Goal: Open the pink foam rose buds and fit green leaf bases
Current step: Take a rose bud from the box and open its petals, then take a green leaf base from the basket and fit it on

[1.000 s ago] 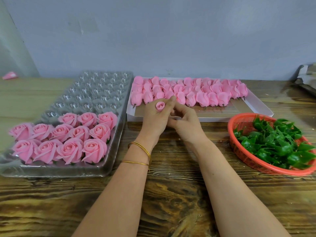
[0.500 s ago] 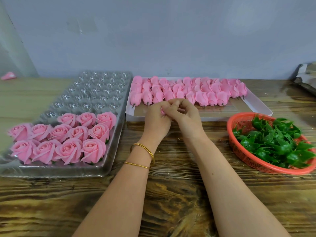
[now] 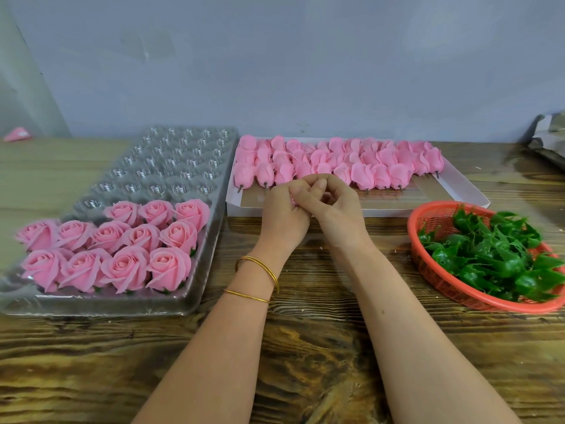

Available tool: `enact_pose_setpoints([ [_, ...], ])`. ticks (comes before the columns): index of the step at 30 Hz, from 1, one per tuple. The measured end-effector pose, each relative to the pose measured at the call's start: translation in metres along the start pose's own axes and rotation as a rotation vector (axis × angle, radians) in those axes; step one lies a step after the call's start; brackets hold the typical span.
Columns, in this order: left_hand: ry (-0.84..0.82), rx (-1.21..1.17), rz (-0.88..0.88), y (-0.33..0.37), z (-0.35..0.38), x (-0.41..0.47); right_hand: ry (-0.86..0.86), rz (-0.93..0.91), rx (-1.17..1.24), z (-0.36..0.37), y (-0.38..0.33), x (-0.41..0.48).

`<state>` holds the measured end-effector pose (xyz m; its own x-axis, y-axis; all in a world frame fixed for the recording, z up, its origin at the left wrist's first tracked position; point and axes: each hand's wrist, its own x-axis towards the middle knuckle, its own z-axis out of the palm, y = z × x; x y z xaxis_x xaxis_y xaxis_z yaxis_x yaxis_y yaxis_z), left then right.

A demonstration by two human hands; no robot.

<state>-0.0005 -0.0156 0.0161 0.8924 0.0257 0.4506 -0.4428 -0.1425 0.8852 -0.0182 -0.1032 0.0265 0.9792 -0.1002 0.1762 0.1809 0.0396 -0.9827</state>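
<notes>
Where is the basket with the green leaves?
The orange basket of green leaf bases sits at the right of the head view, on the table just in front of the white tray, right of the right hand.
</notes>
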Motion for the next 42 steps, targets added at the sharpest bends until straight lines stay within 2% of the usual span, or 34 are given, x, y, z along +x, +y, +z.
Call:
enact_pose_setpoints([
  [12,0.002,0.077,-0.098,0.000,0.002,-0.002,-0.069,0.025,0.074,0.000,-0.002,-0.001],
  [26,-0.026,0.078,-0.094,-0.001,-0.001,0.000,-0.019,0.034,0.011,-0.001,-0.005,0.000],
  [33,0.005,0.171,-0.100,0.000,0.003,0.001,0.235,-0.122,-0.049,-0.013,-0.019,0.005],
  [39,0.016,0.158,-0.104,0.000,0.003,0.001,0.483,-0.258,-0.227,-0.039,-0.034,0.011],
  [42,0.035,0.149,-0.108,0.001,0.002,0.002,0.604,-0.254,-0.422,-0.062,-0.041,0.012],
])
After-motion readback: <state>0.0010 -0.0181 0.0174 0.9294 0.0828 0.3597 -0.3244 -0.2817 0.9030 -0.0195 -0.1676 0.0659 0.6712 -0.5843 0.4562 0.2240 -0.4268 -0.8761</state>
